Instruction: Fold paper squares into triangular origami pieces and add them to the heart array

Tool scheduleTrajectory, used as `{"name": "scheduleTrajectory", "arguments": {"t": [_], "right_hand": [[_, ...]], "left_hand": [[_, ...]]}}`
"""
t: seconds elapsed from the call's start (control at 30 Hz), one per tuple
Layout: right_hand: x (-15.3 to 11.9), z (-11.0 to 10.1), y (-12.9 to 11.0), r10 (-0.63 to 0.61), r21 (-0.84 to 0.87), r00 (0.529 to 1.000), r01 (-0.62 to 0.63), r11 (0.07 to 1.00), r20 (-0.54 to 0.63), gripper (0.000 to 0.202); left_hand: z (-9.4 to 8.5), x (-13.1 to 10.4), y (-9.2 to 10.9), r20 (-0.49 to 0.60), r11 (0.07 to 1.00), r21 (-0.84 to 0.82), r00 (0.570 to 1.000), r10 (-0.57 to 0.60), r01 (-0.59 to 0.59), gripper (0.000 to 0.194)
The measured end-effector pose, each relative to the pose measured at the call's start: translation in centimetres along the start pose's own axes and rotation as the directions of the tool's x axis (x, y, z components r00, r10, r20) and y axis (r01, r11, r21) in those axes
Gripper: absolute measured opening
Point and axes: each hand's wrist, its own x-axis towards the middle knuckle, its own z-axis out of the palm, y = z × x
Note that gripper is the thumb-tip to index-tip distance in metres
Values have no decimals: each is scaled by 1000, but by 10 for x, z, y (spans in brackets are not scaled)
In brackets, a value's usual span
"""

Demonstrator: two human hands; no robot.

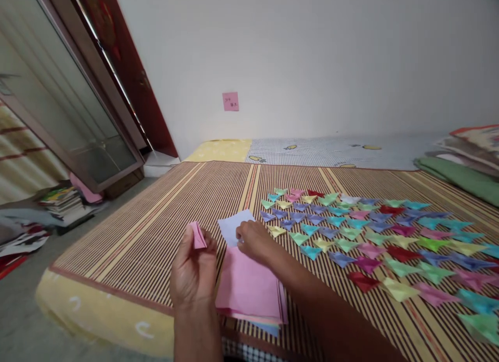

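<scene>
My left hand [194, 271] is closed on a small folded pink paper [198, 236], held upright between thumb and fingers above the mat. My right hand [249, 236] is at a pale blue paper sheet [231, 225], its fingers curled down over the sheet's right side. Whether those fingers grip the sheet or only press on it is hidden. Just below lies a stack of square paper [249, 289] with pink on top and other colours showing at its lower edge. Rows of folded paper pieces [346, 223] in many colours spread over the right half of the mat.
The striped bamboo mat [156, 237] covers a bed with a yellow patterned sheet [97, 320]. Folded cloths and a pillow [468, 164] are piled at the right. A pink note [230, 101] sticks to the wall. Books [62, 201] are stacked at the left by a glass-panelled door [74, 92].
</scene>
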Motion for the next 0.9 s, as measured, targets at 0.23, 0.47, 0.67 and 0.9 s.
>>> {"name": "scheduleTrajectory", "arguments": {"t": [0.23,0.47,0.67,0.9], "right_hand": [[12,13,28,-27,-71,1000,27,997,4,33],[28,23,36,-186,-74,971,199,977,149,32],[38,24,34,-171,-89,984,175,981,47,33],[-5,-27,17,-109,-90,981,95,991,-161,12]], "left_hand": [[0,5,2,-43,1000,-15,999,14,-15,34],[2,5,-1,-94,1000,-24,995,-16,13,35],[2,6,-2,-123,1000,-24,992,-13,10,34],[3,4,1,-109,999,46,994,18,-14,36]]}}
